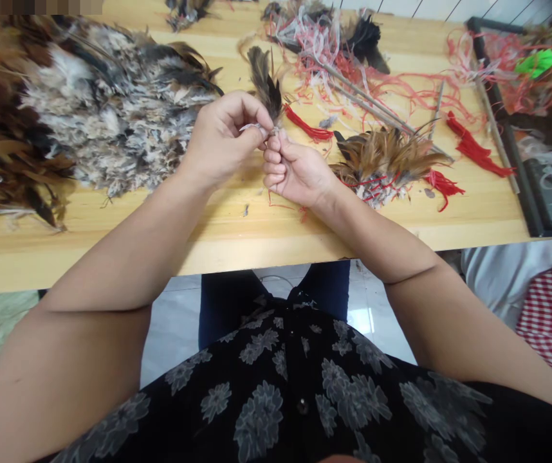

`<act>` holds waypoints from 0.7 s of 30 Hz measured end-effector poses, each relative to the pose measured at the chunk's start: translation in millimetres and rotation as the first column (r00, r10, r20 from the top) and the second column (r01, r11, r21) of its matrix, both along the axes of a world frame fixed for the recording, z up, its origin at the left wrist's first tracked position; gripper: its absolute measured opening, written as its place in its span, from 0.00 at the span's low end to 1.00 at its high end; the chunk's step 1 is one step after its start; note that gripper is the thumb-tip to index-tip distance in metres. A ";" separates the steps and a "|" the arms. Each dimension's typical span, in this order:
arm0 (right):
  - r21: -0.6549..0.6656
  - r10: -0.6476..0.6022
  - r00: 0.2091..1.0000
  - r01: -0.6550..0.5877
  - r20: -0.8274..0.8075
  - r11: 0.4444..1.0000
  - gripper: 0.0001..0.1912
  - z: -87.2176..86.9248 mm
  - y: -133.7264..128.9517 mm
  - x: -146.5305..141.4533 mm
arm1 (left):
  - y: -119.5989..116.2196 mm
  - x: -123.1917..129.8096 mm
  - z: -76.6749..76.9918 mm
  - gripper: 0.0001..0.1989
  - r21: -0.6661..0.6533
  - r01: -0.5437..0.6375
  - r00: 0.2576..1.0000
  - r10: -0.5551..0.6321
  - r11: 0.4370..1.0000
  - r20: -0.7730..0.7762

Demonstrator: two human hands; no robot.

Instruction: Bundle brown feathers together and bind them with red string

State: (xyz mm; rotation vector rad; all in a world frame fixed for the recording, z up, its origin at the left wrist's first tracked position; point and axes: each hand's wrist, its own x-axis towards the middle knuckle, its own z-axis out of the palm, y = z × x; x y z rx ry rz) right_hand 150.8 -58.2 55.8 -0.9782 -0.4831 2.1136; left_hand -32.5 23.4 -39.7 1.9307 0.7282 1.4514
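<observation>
Dark brown-black feathers in a slim tuft (266,80) rise just beyond the fingertips, their base at the grip, and appear to be the piece being worked. Beneath everything runs a pale yellow wooden table (237,238). Left of the grip spreads a broad heap of fluffy grey and white feathers with darker tips (126,116); farther left, glossy brown feathers (6,138) lie massed. How the heap is held together cannot be told. Beyond the grip, to its right, sits a loose tangle of pink and clear plastic strips (314,48). Nearer, right of the grip, lies a fan-shaped bunch of golden-brown feathers (392,154) with red thread across its fluffy base; judging by that, it is the piece further along.

The right hand (300,170) has its thumb pressed against curled fingers, apparently grasping the base of the tuft. The left hand (222,135) meets it there, thumb and forefinger pinched on a thin whitish strand (248,127). A slender bundle of red thread (307,123) lies just right of the grip. No red binding shows on the tuft, so it seems at an early stage, with its fastening probably unfinished.
</observation>
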 end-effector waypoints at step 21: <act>0.034 0.005 0.999 -0.007 0.036 0.999 0.25 -3.3 0.8 -0.8 | 12.0 0.3 -9.5 0.37 0.007 0.000 0.995 0.000 1.000 0.101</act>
